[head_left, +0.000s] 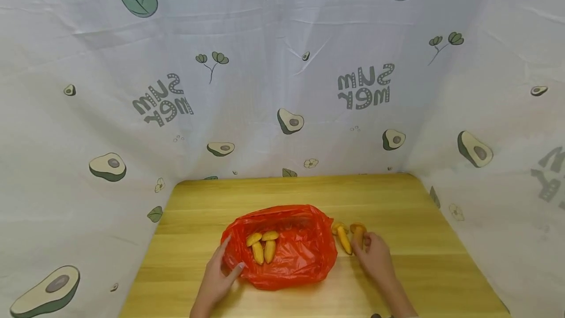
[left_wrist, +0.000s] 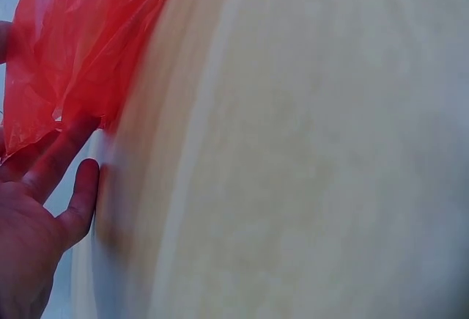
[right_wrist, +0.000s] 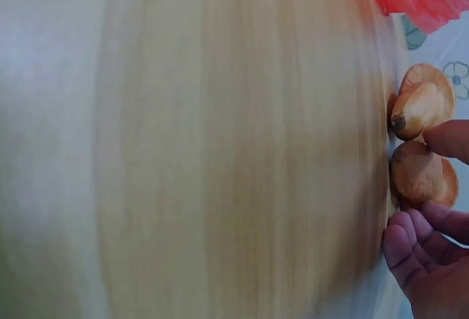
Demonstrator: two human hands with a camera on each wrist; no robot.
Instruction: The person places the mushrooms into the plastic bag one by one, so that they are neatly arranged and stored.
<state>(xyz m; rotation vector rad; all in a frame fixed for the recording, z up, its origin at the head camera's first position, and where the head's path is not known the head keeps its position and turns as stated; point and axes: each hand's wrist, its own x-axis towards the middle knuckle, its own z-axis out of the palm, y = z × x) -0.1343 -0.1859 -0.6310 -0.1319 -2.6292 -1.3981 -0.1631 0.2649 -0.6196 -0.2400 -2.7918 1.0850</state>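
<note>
A red plastic bag [head_left: 304, 254] lies spread wide at its mouth on the table. Inside it, at the left, two yellow-brown mushrooms [head_left: 257, 253] lie side by side. My left hand [head_left: 216, 278] touches the bag's left side with spread, mostly straight fingers; the left wrist view shows fingertips against the red plastic [left_wrist: 80, 48]. Right of the bag, my right hand [head_left: 374, 254] pinches a mushroom [right_wrist: 419, 174] between thumb and fingers, its stem toward me. Another mushroom [head_left: 342, 238] lies just left of it, close to the bag's edge.
The wooden table [head_left: 423, 239] stretches out on both sides of the bag. A white cloth [head_left: 256, 82] printed with avocados and leaves hangs behind the table and along both sides.
</note>
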